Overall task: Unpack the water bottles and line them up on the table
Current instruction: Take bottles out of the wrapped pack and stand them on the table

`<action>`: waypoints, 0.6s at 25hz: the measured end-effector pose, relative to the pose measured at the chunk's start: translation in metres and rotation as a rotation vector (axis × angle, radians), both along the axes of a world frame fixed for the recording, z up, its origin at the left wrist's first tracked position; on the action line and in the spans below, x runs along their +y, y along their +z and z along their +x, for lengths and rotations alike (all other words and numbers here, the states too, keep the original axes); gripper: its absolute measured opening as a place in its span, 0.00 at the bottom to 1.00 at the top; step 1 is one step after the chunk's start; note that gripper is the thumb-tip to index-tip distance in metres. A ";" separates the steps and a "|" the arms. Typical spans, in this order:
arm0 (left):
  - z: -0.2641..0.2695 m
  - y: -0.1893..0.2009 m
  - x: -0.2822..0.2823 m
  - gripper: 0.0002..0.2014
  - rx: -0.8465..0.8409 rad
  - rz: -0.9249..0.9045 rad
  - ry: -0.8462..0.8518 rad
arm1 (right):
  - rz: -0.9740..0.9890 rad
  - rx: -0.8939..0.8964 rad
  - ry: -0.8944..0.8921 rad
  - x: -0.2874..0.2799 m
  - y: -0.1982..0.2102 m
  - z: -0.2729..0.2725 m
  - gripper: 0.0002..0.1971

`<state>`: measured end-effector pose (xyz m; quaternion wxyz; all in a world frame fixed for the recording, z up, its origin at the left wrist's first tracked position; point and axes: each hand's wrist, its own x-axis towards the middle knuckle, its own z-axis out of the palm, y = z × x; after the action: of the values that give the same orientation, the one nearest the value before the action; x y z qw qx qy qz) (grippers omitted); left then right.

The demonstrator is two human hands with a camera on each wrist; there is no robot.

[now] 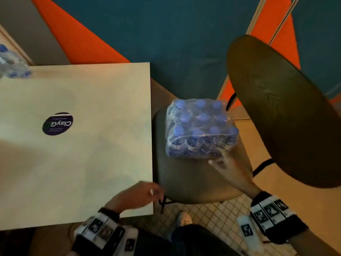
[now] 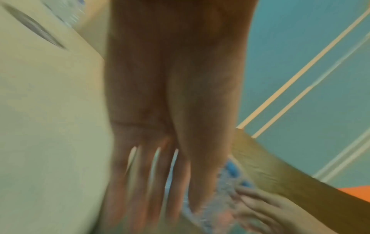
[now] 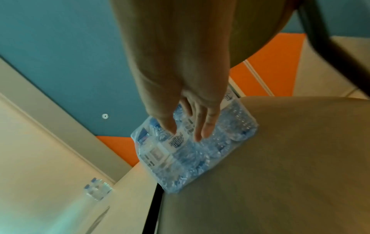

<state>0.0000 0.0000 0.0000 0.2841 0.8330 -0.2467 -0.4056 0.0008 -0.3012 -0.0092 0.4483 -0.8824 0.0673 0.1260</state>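
Shrink-wrapped bottle pack [image 1: 201, 128] on chair [image 1: 188, 182], table [image 1: 92, 163] beside, second pack [image 1: 13, 63] far corner

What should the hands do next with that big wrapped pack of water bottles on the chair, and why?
Probably bring the left hand over to the pack of water bottles so both hands can grip it. The pack is still sealed in plastic wrap and sits on the chair seat, not the table. Only the right hand reaches its near side, with straight fingers against the wrap.
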 end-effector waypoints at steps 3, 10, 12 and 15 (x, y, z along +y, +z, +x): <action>0.033 0.004 -0.063 0.16 -0.338 -0.120 0.298 | -0.124 -0.190 -0.106 -0.012 0.006 0.027 0.28; 0.061 0.020 -0.138 0.25 -0.646 0.079 0.426 | -0.138 -0.326 -0.194 -0.003 -0.003 0.057 0.17; 0.065 0.015 -0.146 0.28 -0.659 0.056 0.462 | -0.107 -0.333 -0.241 0.001 -0.006 0.058 0.18; 0.068 0.008 -0.150 0.28 -0.629 -0.039 0.593 | -0.111 -0.320 -0.253 -0.002 -0.009 0.051 0.19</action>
<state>0.0684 -0.1502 0.0080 0.3151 0.9453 -0.0790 -0.0283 0.0518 -0.3035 -0.0185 0.4161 -0.8991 0.1123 -0.0772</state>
